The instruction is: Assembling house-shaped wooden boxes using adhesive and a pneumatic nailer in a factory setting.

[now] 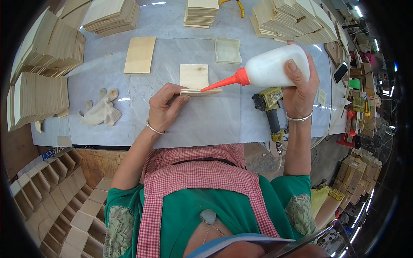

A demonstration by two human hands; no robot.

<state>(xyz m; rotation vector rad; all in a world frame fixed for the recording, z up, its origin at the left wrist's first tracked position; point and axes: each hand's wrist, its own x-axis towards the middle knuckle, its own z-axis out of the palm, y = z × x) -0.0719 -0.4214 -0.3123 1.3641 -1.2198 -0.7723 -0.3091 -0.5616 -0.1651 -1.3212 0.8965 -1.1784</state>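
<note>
My right hand [301, 81] is wrapped round a white squeeze bottle [269, 66] with a red cap and a long red nozzle. The bottle is tilted, and its nozzle tip meets the upper edge of some thin wooden panels [208, 92]. Those panels stand edge-up, pinched at their left end by my left hand [167, 102]. Just behind them lies a small pale wooden board [193, 75] with a darker knot. Whether anything is coming out of the nozzle is too small to tell.
A yellow-black air nailer [271, 105] with a hose lies at right. Stacks of wooden panels [45, 96] line the left and far edges. A glove [103, 109], a loose panel [140, 54], a shallow clear tray [228, 50] and a phone [340, 72] rest on the table. Wooden boxes [88, 221] stand lower left.
</note>
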